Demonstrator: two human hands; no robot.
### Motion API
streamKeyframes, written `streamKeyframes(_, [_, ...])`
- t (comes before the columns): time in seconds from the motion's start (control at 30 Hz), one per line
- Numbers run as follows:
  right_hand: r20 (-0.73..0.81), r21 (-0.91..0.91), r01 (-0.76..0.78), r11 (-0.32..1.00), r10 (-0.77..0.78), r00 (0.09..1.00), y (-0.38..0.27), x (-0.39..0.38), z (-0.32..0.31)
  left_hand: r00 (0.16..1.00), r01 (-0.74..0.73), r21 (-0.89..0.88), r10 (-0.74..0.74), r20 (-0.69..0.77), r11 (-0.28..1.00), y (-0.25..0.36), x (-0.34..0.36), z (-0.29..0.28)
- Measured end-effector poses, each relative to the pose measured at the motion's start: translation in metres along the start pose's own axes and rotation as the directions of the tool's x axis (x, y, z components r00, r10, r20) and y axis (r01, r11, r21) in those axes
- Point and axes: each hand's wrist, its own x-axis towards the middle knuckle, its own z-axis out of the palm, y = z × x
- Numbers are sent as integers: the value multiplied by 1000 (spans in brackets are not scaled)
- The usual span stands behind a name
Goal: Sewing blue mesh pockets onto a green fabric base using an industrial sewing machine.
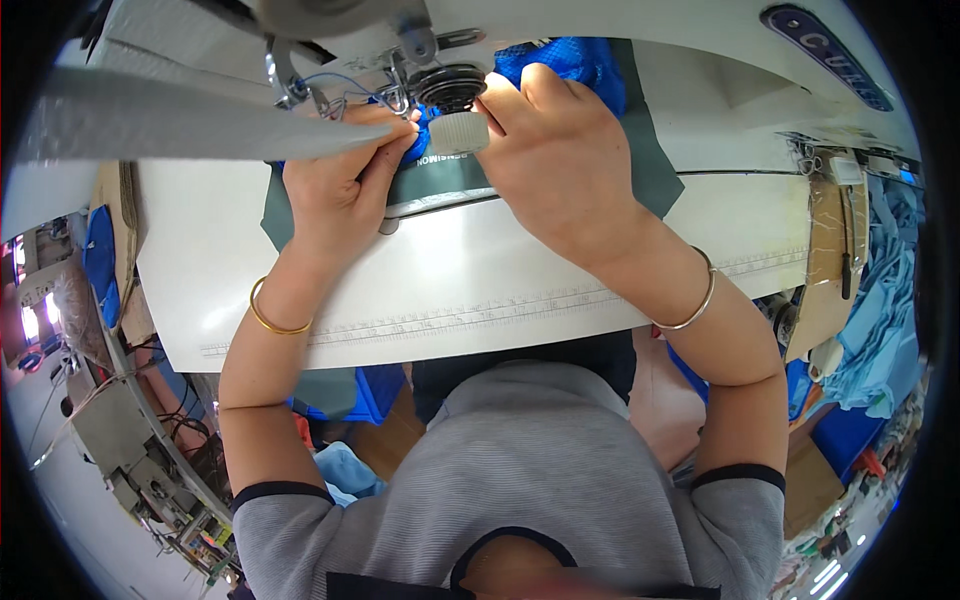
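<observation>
Pinching blue mesh fabric beneath one sewing machine: my left hand | my right hand: curled, grip hidden | bangles: two | one white ruler-marked table | workshop: light-blue cloth right

bright blue fabric, dark grey-green cloth, white table, gold bangle, silver bangle, fine-striped grey shirt

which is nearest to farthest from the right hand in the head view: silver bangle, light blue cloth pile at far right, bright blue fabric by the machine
1. Bright blue fabric: at the right hand
2. Silver bangle: around that wrist
3. Light blue cloth pile: far right
</observation>
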Motion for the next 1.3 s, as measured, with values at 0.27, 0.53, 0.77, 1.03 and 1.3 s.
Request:
streamKeyframes(0.27, [-1,-9,-18,1000,18,1000,-4,3,2,996,-81,-66,83,17,995,-3,2,2])
streamKeyframes(0.53, [-14,45,-33,998,34,999,0,5,-2,988,-141,11,140,71,990,-7,-5,0])
streamKeyframes(0.77, [27,-8,-5,1000,5,1000,-3,2,-4,975,-203,98,191,115,974,-7,-7,-2])
streamKeyframes(1.03, [4,23,-84,996,84,996,-8,6,-2,980,-198,97,194,44,975,-11,-7,1])
streamKeyframes(1.3, [149,44,-83,996,76,986,-3,1,-18,987,-148,37,150,-65,988,-13,-7,10])
